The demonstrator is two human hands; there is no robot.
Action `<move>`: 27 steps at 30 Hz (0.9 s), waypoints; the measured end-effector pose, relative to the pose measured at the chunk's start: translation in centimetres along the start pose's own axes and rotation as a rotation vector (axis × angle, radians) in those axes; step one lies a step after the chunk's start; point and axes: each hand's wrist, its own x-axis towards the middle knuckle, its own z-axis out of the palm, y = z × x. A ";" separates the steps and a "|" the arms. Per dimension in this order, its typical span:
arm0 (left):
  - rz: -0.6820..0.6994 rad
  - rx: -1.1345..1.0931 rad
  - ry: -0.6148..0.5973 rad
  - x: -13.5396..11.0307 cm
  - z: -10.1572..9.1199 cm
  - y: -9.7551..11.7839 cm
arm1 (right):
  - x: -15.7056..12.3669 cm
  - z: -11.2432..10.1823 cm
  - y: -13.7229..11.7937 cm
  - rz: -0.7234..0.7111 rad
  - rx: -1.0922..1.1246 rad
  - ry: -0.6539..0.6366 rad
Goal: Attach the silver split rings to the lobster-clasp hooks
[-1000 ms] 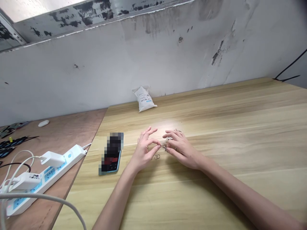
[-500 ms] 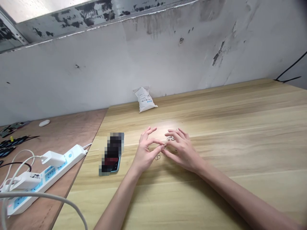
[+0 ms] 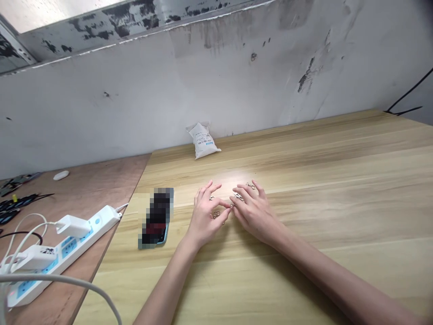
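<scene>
My left hand [image 3: 206, 216] and my right hand [image 3: 255, 214] rest low over a light wooden table [image 3: 321, 203], fingertips nearly meeting. Between the left thumb and the right fingertips sits a small metal ring [image 3: 232, 204], though I cannot tell which hand grips it. Linked metal rings [image 3: 216, 214] lie just beside the left palm, partly hidden by it. Another cluster of small rings [image 3: 238, 196] lies under the right fingers, and a further ring [image 3: 251, 185] sits just beyond them.
A pixelated phone [image 3: 157, 219] lies left of my hands. Beyond the table's left edge, a lower plywood bench [image 3: 111, 185] holds a white power strip [image 3: 64, 253] with plugs, cables and dark circuit parts. A white bag [image 3: 203, 141] stands against the wall.
My hands have drawn closer together, and the left hand now covers part of the rings near its palm. The right fingers have shifted slightly toward the far rings.
</scene>
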 end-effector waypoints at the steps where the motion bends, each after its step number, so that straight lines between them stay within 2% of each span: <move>1: 0.006 0.018 -0.004 0.0 0.1 -0.1 | 0.0 0.0 0.0 -0.007 -0.008 -0.006; 12: 0.078 0.089 0.010 0.0 -0.1 -0.1 | -0.2 0.5 0.1 -0.074 -0.059 -0.032; 27: 0.087 0.133 0.025 0.1 -0.3 -0.3 | -0.2 0.3 0.2 -0.093 -0.077 -0.035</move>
